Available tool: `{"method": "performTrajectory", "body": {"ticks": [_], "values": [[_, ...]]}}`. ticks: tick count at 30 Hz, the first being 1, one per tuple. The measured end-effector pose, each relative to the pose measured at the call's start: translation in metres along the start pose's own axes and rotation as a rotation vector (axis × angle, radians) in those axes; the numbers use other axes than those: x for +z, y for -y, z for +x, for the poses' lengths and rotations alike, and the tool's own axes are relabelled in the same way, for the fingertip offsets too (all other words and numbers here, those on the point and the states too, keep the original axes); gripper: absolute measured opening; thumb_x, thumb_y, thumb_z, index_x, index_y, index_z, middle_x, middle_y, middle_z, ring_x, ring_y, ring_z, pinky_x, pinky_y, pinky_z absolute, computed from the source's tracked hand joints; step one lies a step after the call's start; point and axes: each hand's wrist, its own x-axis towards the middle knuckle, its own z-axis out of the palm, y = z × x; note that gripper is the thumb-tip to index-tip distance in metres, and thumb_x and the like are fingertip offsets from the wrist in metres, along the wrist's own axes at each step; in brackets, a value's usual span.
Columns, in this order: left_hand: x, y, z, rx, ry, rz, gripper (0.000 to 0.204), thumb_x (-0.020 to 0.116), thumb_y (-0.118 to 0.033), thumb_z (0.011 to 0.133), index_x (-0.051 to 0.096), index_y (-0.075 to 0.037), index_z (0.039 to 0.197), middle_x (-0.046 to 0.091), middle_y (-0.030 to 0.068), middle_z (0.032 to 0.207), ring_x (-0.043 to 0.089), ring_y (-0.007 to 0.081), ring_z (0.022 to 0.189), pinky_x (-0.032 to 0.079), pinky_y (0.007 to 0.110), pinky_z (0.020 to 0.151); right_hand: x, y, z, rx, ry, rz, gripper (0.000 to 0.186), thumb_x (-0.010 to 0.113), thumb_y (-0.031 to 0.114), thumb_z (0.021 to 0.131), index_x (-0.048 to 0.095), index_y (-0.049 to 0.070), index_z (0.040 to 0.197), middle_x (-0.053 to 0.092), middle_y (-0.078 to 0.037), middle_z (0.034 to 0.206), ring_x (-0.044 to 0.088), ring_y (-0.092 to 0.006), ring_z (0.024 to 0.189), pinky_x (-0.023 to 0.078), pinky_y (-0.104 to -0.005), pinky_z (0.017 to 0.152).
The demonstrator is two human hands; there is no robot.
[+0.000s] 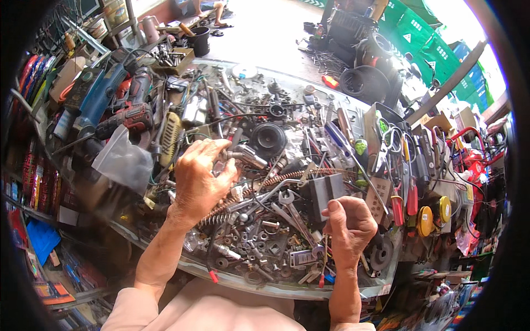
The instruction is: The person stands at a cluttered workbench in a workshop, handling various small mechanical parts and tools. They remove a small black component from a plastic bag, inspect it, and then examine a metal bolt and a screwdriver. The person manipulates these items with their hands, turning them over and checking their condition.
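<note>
My left hand (200, 181) is over the left middle of the cluttered bench, its thumb and fingers curled round a short metal cylindrical fitting (249, 156). Part of that fitting is hidden by the fingers. Farther right, my right hand (351, 229) is closed, with the thumb pressed on the curled fingers; whatever it holds is hidden. Just beside it stands a dark grey rectangular block (326, 194). Between the hands lie open-end wrenches (292, 208), a coil spring (218, 218) and a spark plug (227, 251). A round black disc-shaped part (268, 139) sits beyond the fitting.
Loose nuts, bolts and washers crowd the bench (259, 288). A red cordless drill (130, 113), a blue power tool (102, 95) and a clear plastic bag (124, 163) lie left. Scissors (393, 142) and red-handled tools (412, 199) stand right. A person's legs (219, 14) show far off.
</note>
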Motion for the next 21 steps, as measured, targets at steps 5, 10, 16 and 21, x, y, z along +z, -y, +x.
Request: {"method": "performTrajectory", "body": {"ticks": [5,10,16,21], "values": [[-0.003,0.002,-0.003,0.094,-0.013,0.095,0.029,0.072,-0.004,0.07,0.067,-0.003,0.098,0.065,0.0114,0.09,0.06,0.031,0.086,0.048,0.042,0.081,0.008,-0.006,-0.003,0.018,0.042,-0.048,0.01,0.07,0.006,0.088,0.065,-0.001,0.092,0.069,-0.005,0.075,0.063,-0.0054,0.064,0.049,-0.019,0.054],[-0.01,-0.013,-0.006,0.202,-0.013,-0.037,0.021,0.071,0.001,0.07,0.066,-0.004,0.09,0.063,0.0091,0.085,0.059,0.0301,0.085,0.048,0.041,0.078,0.013,-0.022,-0.008,-0.219,0.057,-0.2,0.009,0.069,0.006,0.089,0.064,0.0,0.094,0.069,-0.006,0.074,0.06,-0.0048,0.059,0.045,-0.018,0.048],[-0.003,-0.029,-0.019,0.345,0.181,-0.122,0.022,0.077,0.0,0.069,0.068,-0.003,0.089,0.06,0.0074,0.084,0.059,0.0278,0.081,0.05,0.039,0.073,0.021,-0.022,-0.012,-0.304,0.104,-0.199,0.012,0.066,-0.002,0.086,0.065,-0.002,0.098,0.071,-0.008,0.079,0.063,-0.0074,0.065,0.049,-0.0199,0.057],[0.0,-0.032,-0.018,0.341,0.213,-0.116,0.018,0.076,-0.003,0.072,0.069,-0.003,0.088,0.063,0.008,0.086,0.058,0.0272,0.082,0.048,0.039,0.074,0.027,-0.016,-0.009,-0.569,0.225,-0.308,0.031,0.064,-0.01,0.076,0.069,-0.002,0.105,0.07,-0.014,0.094,0.066,-0.0117,0.066,0.051,-0.0224,0.057]]}}
